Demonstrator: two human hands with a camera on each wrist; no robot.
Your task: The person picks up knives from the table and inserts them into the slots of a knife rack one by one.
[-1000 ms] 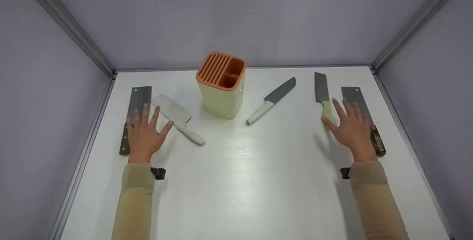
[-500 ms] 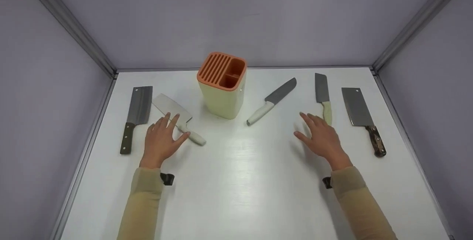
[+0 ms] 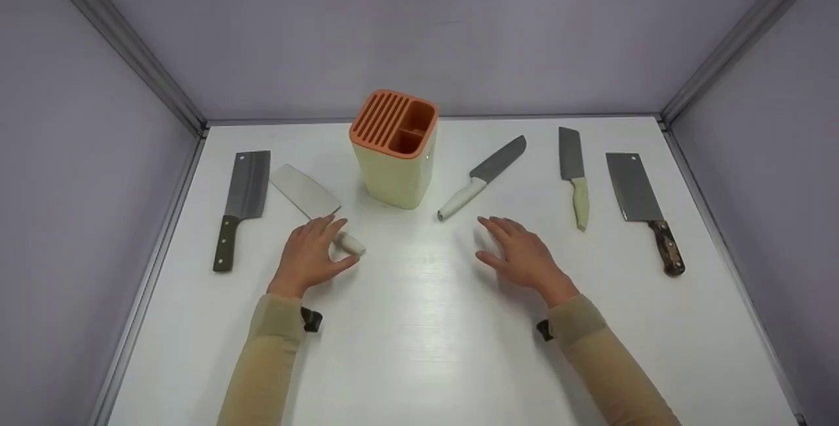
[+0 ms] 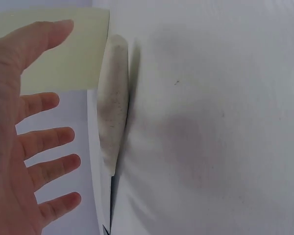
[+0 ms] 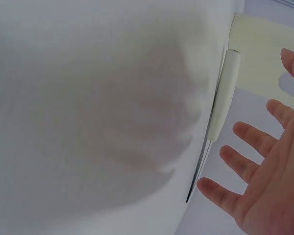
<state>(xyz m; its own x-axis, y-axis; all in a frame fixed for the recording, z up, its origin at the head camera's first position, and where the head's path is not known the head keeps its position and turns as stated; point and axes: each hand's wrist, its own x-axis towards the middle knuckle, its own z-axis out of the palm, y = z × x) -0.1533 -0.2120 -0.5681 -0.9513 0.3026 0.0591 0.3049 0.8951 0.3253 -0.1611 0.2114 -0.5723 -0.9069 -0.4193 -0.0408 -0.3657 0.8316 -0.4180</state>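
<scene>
My left hand (image 3: 311, 257) hovers over the white-handled cleaver (image 3: 305, 190), hiding part of its handle; thumb and fingers are spread and hold nothing. In the left wrist view the cleaver's pale handle (image 4: 113, 103) lies on the table, apart from the fingers. To the right, my right hand (image 3: 522, 257) hangs above the table with relaxed fingers, holding nothing. Nearest to it is the white-handled kitchen knife (image 3: 482, 178), whose handle (image 5: 225, 95) also shows in the right wrist view. A cream knife block (image 3: 394, 180) with an orange slotted top stands upright behind, between the hands.
A dark-handled cleaver (image 3: 242, 206) lies at the far left. Toward the right lie a knife with a pale green handle (image 3: 580, 203) and a cleaver with a brown patterned handle (image 3: 639, 196). Grey walls (image 3: 432, 33) enclose the white table (image 3: 426, 347) at the back and both sides.
Both hands have moved inward toward each other from the outer knives, the left going right and the right going left. Their fingers are less spread. The knives and block have stayed put.
</scene>
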